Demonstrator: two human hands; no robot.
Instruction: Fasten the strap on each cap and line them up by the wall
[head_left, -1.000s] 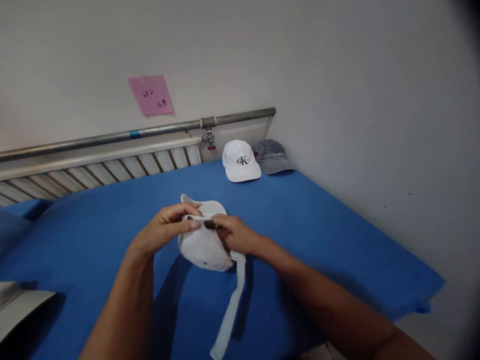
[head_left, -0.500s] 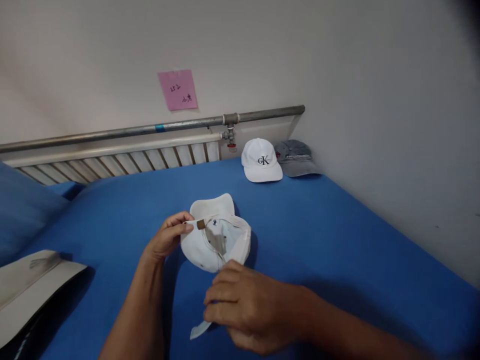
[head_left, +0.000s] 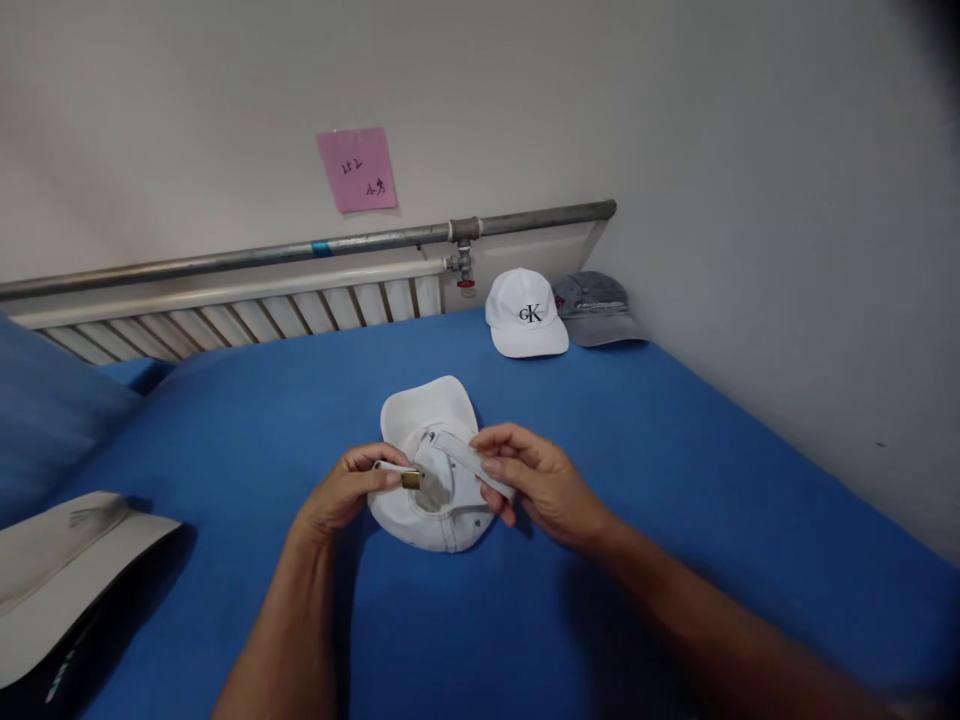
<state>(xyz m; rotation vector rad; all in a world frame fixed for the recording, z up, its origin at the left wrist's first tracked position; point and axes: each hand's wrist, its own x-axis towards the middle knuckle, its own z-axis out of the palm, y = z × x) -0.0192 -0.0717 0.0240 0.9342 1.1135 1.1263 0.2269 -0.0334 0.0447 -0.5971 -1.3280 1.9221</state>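
Observation:
A white cap (head_left: 420, 415) lies upside down on the blue surface (head_left: 660, 470) in front of me, brim pointing away. My left hand (head_left: 349, 490) pinches the cap's back edge at the small brass buckle (head_left: 410, 479). My right hand (head_left: 536, 480) holds the cap's white adjuster strap (head_left: 463, 452), which lies across the opening toward the buckle. Both hands are closed on the cap's parts.
A white cap with a black logo (head_left: 526, 315) and a grey cap (head_left: 596, 306) sit at the far right by the wall. A radiator and metal pipe (head_left: 300, 250) run along the back wall under a pink note (head_left: 358, 169). A beige brim (head_left: 67, 560) lies at the left.
My right hand drew the long strap down and toward me, then brought it back up across the cap's opening near the buckle. The left hand kept its pinch at the buckle.

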